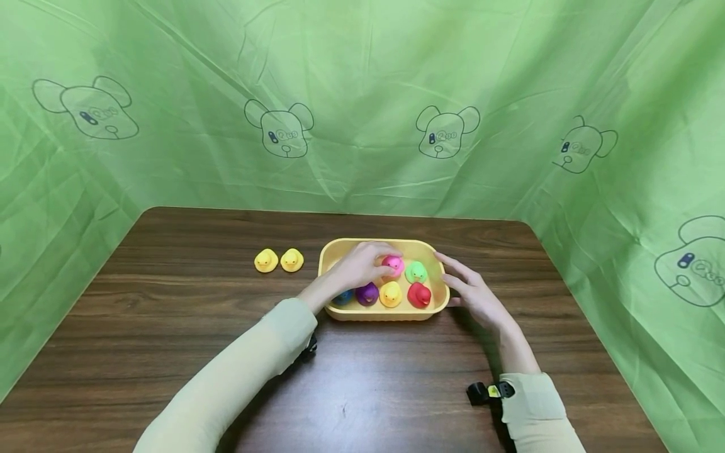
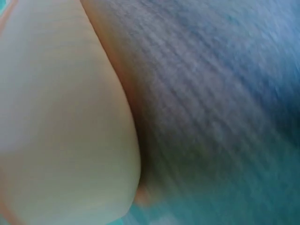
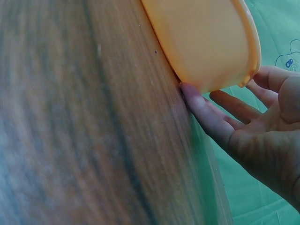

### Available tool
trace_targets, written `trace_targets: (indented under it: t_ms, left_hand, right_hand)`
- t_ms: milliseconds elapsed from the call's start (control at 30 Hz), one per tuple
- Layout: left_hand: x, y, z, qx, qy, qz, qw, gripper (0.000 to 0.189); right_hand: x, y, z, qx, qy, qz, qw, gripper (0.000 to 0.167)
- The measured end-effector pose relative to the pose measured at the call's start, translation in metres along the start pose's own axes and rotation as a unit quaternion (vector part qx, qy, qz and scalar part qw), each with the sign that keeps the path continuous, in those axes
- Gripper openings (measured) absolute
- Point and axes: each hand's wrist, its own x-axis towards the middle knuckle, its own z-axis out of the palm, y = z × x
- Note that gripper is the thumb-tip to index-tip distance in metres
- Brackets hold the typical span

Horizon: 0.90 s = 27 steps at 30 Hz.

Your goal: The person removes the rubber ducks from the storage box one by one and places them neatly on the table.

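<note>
A yellow plastic basin (image 1: 382, 316) holds several rubber ducks. My left hand (image 1: 362, 264) reaches into it over the left side and pinches the pink duck (image 1: 393, 265) between thumb and fingers. Beside that duck sits a green duck (image 1: 416, 272); along the near side are a blue duck (image 1: 343, 298), partly hidden by the wrist, a purple duck (image 1: 367, 294), a yellow duck (image 1: 391, 294) and a red duck (image 1: 420, 294). My right hand (image 1: 472, 292) touches the basin's right end with extended fingertips, as the right wrist view shows at the basin wall (image 3: 206, 42).
Two yellow ducks (image 1: 279, 260) stand side by side on the dark wooden table (image 1: 170, 302), left of the basin. A green curtain (image 1: 362, 176) with printed bear heads hangs around the table's back and sides. The left wrist view is blurred and shows no hand.
</note>
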Motion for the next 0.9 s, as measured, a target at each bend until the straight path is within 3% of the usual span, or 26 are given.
trace_targets:
  t_ms: [500,900]
  left_hand:
    - [-0.011,0.007,-0.013,0.028,-0.008,0.019,0.9994,0.041]
    - [-0.027,0.009,-0.043,0.073,-0.005,0.056,0.9957,0.038]
  right_hand:
    - [0.0,0.0,-0.001,-0.001,-0.002,-0.004,1.0,0.055]
    - [-0.001,0.0,-0.001,-0.003,-0.002,-0.002,1.0,0.055]
